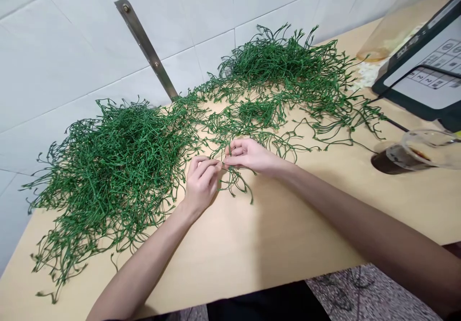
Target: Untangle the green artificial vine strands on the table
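Head view: the person's two hands are meeting over the middle of the wooden table (273, 244), with their fingertips almost touching.
Left hand: the left hand (200, 181) is curling inward, its thumb and fingers pinching together on a green sprig (236, 183).
Right hand: the right hand (249, 157) is lying palm down just beside the left, its fingertips closing on the same sprig at the top end.
Green sprig: it is hanging from the two pinches and trailing its thin branches onto the table just below the hands.
Large pile (115, 167): a thick heap of the same green strands is lying left of the hands, its edge touching the left hand.
Far pile (288, 66): a looser heap is spreading behind the hands, up against the tiled wall (65, 62).
Metal bracket (146, 47): it is running at a slant down the wall into the greenery.
Clear cup (410, 153): holding dark liquid, it is sitting at the right, well apart from the hands.
Keypad device (428, 71): it is sitting at the far right, beside a plastic jar (396, 28).
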`<state>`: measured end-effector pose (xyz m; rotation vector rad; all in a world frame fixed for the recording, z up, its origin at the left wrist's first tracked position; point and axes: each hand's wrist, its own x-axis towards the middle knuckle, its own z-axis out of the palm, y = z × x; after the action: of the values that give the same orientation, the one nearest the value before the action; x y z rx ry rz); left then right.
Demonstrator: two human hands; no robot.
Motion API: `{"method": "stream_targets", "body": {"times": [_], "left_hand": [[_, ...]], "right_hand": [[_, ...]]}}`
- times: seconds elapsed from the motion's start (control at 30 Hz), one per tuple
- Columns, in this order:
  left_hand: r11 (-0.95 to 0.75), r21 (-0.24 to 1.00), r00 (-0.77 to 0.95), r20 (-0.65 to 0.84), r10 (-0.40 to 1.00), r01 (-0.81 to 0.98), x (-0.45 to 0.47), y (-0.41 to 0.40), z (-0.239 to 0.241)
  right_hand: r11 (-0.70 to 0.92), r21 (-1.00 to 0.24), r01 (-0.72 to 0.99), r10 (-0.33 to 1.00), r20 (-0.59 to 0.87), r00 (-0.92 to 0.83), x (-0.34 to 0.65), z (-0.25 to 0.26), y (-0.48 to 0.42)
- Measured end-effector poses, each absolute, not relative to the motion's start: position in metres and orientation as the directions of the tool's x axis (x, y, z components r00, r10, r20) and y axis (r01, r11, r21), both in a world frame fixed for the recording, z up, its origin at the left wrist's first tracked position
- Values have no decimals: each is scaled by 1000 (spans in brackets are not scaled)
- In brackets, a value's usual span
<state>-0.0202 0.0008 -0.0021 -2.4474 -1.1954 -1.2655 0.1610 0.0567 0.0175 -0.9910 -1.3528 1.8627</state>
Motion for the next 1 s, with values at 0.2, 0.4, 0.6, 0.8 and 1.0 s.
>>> {"method": "stream_targets", "body": {"times": [0.2, 0.4, 0.6, 0.8, 1.0], "left_hand": [[-651, 309, 267, 729, 630, 694, -17, 1, 5], [-510, 547, 173, 551, 816, 663, -21, 6, 2], [-484, 634, 117, 530, 840, 603, -23, 9, 0], [-621, 456, 224, 662, 716, 638, -23, 6, 0], [-697, 286, 305, 745, 593, 657, -26, 5, -5]], "right_hand": [[-246, -963, -109, 839, -156, -522, 162, 14, 57], [-178, -974, -143, 841, -76, -535, 165, 9, 58], [-213, -968, -136, 847, -113, -520, 161, 11, 58], [-277, -955, -104, 831, -184, -525, 161, 16, 57], [-296, -947, -122, 823, -188, -536, 164, 17, 57]]}}
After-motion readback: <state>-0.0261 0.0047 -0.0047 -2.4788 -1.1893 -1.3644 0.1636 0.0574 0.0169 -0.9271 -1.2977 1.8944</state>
